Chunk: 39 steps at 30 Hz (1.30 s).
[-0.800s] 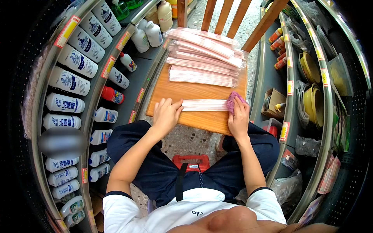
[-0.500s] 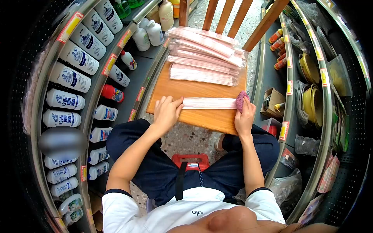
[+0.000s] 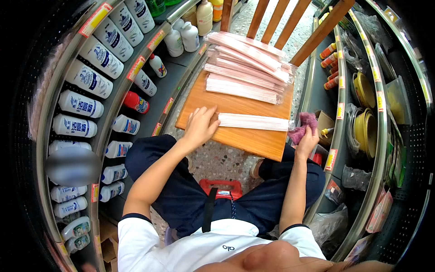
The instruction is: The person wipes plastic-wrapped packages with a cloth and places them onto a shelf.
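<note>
A clear-wrapped packet of thin pink-and-white sticks (image 3: pixel 253 122) lies across the near part of a wooden chair seat (image 3: pixel 195 102). At the packet's left end rests my left hand (image 3: pixel 200 126), its fingertips by the wrapper; whether they pinch it I cannot make out. Beyond the packet's right end, past the seat edge, my right hand (image 3: pixel 307 144) grips a purple cloth (image 3: pixel 303 128). Farther back on the seat, several similar packets (image 3: pixel 244 68) are piled up.
Shelves of bottles (image 3: pixel 88 80) stand close on the left. On the right, shelves hold yellow pans (image 3: pixel 364 131), spray cans (image 3: pixel 330 63) and a cardboard box (image 3: pixel 324 121). Wooden chair slats (image 3: pixel 277 23) rise at the back. A red object (image 3: pixel 220 188) sits between my knees.
My right hand has moved right with the cloth, off the packet's end and past the seat edge. The cloth hangs more open. The whole view has shifted slightly.
</note>
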Each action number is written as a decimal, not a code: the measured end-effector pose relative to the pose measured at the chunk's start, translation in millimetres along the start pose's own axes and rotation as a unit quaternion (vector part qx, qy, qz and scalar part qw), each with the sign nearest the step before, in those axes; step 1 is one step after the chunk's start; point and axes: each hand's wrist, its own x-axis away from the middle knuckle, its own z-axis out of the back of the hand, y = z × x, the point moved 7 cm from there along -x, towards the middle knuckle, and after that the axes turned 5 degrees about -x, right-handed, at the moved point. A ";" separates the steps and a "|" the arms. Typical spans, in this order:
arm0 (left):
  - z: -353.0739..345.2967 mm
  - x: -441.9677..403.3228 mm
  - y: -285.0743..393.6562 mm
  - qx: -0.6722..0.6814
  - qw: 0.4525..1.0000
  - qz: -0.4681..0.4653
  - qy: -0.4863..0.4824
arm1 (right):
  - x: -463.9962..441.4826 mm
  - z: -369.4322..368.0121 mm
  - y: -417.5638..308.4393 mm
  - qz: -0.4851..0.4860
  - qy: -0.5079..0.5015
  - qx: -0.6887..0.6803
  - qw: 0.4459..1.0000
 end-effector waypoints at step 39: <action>5.0 21.8 -6.7 -0.016 0.997 -0.063 0.050 | 190.7 -209.9 -48.4 0.345 -0.392 0.285 0.804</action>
